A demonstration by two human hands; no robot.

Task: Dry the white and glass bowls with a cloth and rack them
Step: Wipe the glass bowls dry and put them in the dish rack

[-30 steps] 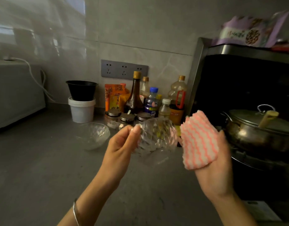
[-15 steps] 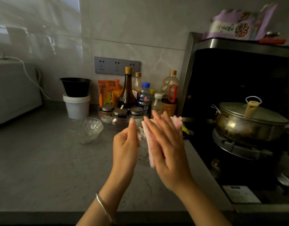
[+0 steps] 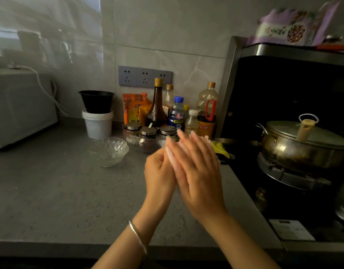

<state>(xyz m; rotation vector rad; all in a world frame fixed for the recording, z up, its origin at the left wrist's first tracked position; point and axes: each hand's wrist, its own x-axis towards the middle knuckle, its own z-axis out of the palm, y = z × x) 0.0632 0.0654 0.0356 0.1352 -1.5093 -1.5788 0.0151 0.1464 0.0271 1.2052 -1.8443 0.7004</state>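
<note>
My left hand [image 3: 159, 171] and my right hand [image 3: 198, 171] are pressed together above the grey counter [image 3: 60, 191]. The left hand's fingers curl round a small glass bowl, which is almost fully hidden between the hands. My right hand lies flat with straight fingers and presses the pink-and-white cloth [image 3: 172, 159] against that bowl. The cloth shows only as a blurred pale strip between the hands. A second cut-glass bowl [image 3: 109, 151] stands upright on the counter to the left of my hands. No white bowl or rack is in view.
Behind my hands stand three lidded spice jars [image 3: 148, 133] and several bottles [image 3: 157, 105]. A white tub [image 3: 97, 125] with a black bowl on it sits further left, by a white appliance [image 3: 21, 109]. At the right, a lidded pot [image 3: 303, 146] is on the stove.
My right hand has swung in from the right, turned over, and pressed the cloth against the bowl in my left hand. The bowl, plainly visible a second ago, is now covered.
</note>
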